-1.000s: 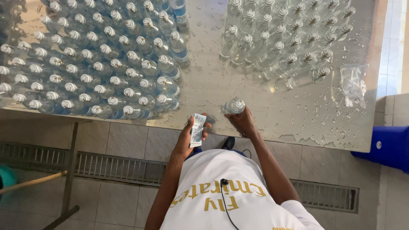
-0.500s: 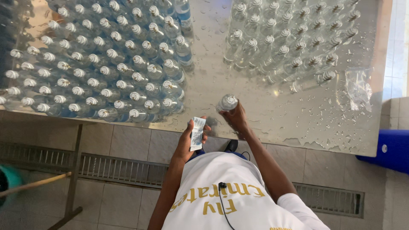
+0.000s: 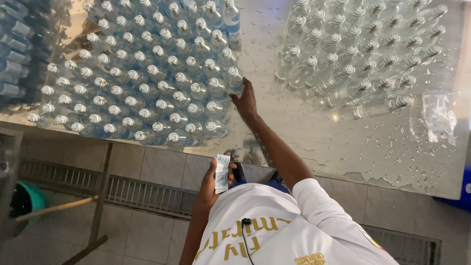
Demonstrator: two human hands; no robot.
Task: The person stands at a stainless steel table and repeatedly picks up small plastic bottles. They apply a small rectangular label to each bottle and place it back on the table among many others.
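Observation:
My right hand (image 3: 245,100) reaches over the wet metal table (image 3: 343,147). It grips the side of a clear capped water bottle (image 3: 234,76) at the right edge of the left group of labelled bottles (image 3: 147,83). My left hand (image 3: 211,184) stays near my chest, below the table's front edge, holding a small stack of labels (image 3: 222,172) upright. A second group of clear bottles without labels (image 3: 358,54) stands at the far right of the table, apart from both hands.
A crumpled clear plastic bag (image 3: 439,118) lies on the table's right side. Water drops cover the tabletop. Below are a tiled floor with a drain grate (image 3: 147,194), a green bucket (image 3: 24,198) with a wooden stick, and a blue object (image 3: 463,198) at the right.
My right hand has carried the bottle from the table's front edge forward and left to the labelled group. My left hand has dropped slightly with the labels.

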